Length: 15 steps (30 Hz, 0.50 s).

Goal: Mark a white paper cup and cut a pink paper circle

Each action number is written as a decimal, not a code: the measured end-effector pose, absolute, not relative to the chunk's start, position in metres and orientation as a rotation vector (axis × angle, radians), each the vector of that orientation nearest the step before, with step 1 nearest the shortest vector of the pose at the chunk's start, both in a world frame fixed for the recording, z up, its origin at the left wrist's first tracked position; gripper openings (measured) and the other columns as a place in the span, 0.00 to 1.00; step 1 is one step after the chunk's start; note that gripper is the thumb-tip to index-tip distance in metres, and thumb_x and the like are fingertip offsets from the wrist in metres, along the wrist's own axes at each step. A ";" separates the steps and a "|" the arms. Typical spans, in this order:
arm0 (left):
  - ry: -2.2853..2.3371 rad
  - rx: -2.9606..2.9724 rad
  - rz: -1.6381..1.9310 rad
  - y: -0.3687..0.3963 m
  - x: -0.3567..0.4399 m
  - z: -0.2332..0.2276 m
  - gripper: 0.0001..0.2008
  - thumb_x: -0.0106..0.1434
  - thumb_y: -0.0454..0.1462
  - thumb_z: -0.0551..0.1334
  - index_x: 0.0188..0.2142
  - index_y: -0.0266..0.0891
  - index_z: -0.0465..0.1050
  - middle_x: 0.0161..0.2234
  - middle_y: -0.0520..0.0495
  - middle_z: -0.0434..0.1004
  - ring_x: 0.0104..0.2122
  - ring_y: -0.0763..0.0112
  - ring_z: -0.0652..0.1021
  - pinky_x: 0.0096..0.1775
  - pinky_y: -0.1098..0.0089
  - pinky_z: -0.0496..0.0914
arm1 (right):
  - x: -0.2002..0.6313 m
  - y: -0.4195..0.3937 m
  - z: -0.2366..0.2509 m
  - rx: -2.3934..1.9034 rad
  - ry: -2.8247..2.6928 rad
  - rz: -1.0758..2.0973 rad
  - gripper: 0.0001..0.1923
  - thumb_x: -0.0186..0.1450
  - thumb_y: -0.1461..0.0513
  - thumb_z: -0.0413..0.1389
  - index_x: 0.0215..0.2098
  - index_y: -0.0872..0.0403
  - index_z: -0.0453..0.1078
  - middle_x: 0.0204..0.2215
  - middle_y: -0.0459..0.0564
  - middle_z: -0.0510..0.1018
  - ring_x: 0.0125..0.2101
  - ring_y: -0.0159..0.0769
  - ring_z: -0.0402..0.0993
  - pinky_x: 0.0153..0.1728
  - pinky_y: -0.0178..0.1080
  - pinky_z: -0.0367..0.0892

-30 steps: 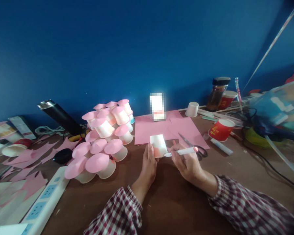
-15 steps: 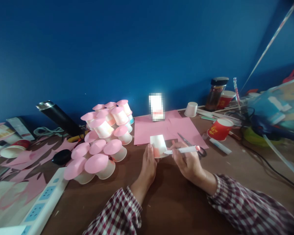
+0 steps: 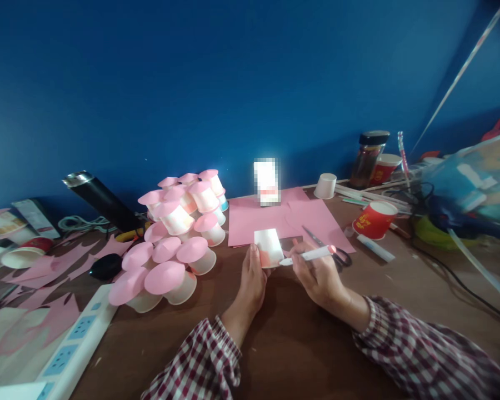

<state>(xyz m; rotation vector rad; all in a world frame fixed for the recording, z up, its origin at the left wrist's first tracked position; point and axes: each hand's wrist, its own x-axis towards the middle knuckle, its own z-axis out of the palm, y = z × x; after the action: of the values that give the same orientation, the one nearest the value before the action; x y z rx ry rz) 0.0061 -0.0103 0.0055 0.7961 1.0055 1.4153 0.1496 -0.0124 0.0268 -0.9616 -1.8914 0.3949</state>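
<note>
Small white paper cup (image 3: 269, 247) gripped in left hand (image 3: 253, 280); right hand (image 3: 319, 275) pinched white marker pen (image 3: 308, 256), tip at cup's wall. Colouring step; next stroke likely needs cup steady.

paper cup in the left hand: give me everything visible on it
The small paper cup looks like white paper with an orange-pink tint over its lower near side. It is held upside down, flat base up, slightly tilted, wider rim toward the wooden table. The left hand grips its left side, thumb along the wall. The white marker in the right hand has its tip at the cup's lower right wall. Pink paper sheets lie just behind it.
</note>
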 end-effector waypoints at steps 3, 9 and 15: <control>0.944 0.763 1.416 -0.010 0.006 0.003 0.26 0.62 0.53 0.53 0.47 0.34 0.65 0.48 0.33 0.71 0.44 0.58 0.75 0.38 0.66 0.71 | 0.150 -0.013 0.029 -0.973 -1.878 0.384 0.08 0.67 0.63 0.46 0.33 0.55 0.64 0.23 0.46 0.69 0.22 0.32 0.65 0.26 0.35 0.62; 0.906 0.775 1.394 -0.011 0.007 0.004 0.27 0.62 0.54 0.52 0.44 0.32 0.67 0.45 0.33 0.72 0.43 0.58 0.75 0.41 0.65 0.70 | 0.150 -0.014 0.029 -0.988 -1.849 0.344 0.08 0.67 0.63 0.46 0.33 0.54 0.65 0.22 0.45 0.69 0.21 0.31 0.65 0.25 0.35 0.61; 0.898 0.807 1.383 -0.013 0.006 0.007 0.25 0.63 0.53 0.51 0.42 0.32 0.68 0.40 0.36 0.74 0.36 0.64 0.75 0.36 0.68 0.69 | 0.151 -0.014 0.030 -1.004 -1.817 0.393 0.07 0.67 0.63 0.46 0.33 0.54 0.64 0.21 0.44 0.68 0.20 0.31 0.64 0.24 0.35 0.61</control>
<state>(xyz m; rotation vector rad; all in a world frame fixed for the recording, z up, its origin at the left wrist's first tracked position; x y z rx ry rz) 0.0059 -0.0133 0.0071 0.8072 0.8980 1.3833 0.1507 -0.0137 0.0296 -1.0036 -1.8172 0.3927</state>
